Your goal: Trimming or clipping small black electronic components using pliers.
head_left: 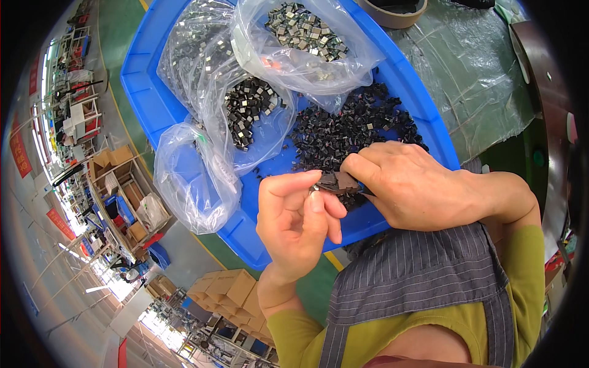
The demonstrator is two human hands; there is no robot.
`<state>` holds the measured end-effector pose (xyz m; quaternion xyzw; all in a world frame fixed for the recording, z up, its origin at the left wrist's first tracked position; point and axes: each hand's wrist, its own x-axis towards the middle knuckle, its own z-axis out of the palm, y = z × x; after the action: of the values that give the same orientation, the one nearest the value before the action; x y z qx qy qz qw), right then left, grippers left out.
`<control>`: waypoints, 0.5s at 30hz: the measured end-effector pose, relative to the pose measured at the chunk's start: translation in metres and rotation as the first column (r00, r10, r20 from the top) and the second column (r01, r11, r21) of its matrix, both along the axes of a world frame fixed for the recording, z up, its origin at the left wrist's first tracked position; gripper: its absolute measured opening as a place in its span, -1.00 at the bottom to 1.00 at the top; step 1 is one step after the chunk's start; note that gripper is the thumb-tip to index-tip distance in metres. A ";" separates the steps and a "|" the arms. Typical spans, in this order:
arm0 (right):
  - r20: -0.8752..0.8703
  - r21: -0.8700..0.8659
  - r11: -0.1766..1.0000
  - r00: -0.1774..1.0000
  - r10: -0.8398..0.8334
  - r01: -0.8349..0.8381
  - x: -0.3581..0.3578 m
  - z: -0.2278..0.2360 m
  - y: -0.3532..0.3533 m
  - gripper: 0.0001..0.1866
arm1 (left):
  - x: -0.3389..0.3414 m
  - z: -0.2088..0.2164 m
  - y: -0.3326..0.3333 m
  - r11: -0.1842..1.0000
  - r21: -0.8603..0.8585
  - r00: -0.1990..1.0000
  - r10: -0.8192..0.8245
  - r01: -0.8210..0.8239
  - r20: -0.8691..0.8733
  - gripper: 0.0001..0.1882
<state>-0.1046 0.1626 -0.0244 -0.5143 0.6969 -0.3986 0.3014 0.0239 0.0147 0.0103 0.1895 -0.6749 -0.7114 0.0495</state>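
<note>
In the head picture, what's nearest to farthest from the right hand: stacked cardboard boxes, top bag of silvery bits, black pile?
From the right hand:
1. Black pile, right in front.
2. Bag of silvery bits, beyond the pile.
3. Stacked cardboard boxes, lower left background.

One blue plastic tray (145,67), at least two clear plastic bags (359,58)
Small black parts (334,126), silvery square pieces (300,30): uncountable.

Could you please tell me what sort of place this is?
Probably a factory workshop: a blue tray of small black parts, stacked cardboard boxes and a yellow-lined green floor.
</note>
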 end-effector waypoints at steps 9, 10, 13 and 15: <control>0.176 -0.006 1.000 0.984 0.027 -0.026 -0.006 0.003 -0.001 -0.83 | -0.005 0.003 -0.003 0.985 0.166 0.997 0.043 -0.054 0.065 -0.79; 0.177 -0.006 1.000 0.984 0.027 -0.027 -0.004 0.001 -0.001 -0.83 | -0.005 0.003 -0.003 0.988 0.144 0.995 0.051 -0.063 0.085 -0.79; -0.061 -0.066 0.993 0.992 -0.106 0.102 0.000 -0.002 -0.001 -0.82 | -0.004 0.003 -0.003 0.987 0.138 0.994 0.066 -0.078 0.092 -0.78; -0.250 -0.096 0.985 0.955 -0.161 0.141 0.001 -0.003 -0.001 -0.80 | -0.004 0.003 -0.003 0.989 0.131 0.994 0.064 -0.075 0.091 -0.78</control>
<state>-0.1036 0.1612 -0.0272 -0.5179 0.7516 -0.3770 0.1574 0.0196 0.0120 0.0137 0.2464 -0.6202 -0.7440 0.0323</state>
